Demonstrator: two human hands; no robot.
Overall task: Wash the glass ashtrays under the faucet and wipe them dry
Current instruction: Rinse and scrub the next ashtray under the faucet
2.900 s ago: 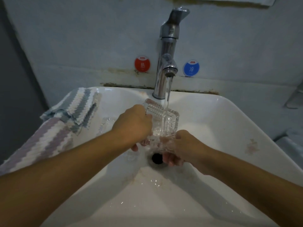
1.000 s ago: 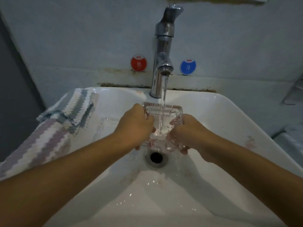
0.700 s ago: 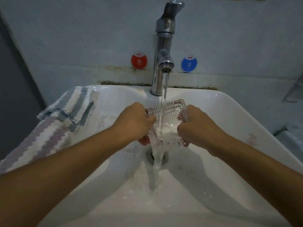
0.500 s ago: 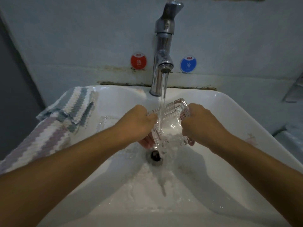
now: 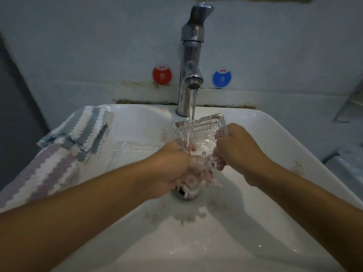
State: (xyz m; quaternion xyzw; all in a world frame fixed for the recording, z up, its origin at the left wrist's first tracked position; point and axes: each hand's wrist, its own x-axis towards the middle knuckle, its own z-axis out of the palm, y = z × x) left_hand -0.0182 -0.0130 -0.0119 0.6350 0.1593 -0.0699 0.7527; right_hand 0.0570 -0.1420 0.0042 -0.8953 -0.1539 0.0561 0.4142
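I count two glass ashtrays here. One ashtray (image 5: 202, 132), square, clear and thick with ribbed, moulded walls, is held tilted under the faucet (image 5: 191, 61), directly over the drain (image 5: 185, 193); the second ashtray (image 5: 135, 152), of the same ribbed clear glass, lies on the left slope inside the sink (image 5: 275, 134) (its outline is faint against the white). There is one chrome faucet, a round upright column with a lever on top, and a single smooth stream of water (image 5: 191, 118) falls from its spout into the held ashtray and splashes off below. My left hand (image 5: 172, 169) has its fingers curled round the ashtray's lower left edge; my right hand (image 5: 237, 148) grips the right wall, fingers wrapped over the rim. One towel (image 5: 64, 150), knitted in zigzag stripes of white, grey-blue and mauve, is draped over the sink's left rim. On the wall behind are two round stickers, a red sticker (image 5: 162, 75) and a blue sticker (image 5: 221, 78), one on each side of the faucet. The sink is glossy white ceramic with rounded corners.
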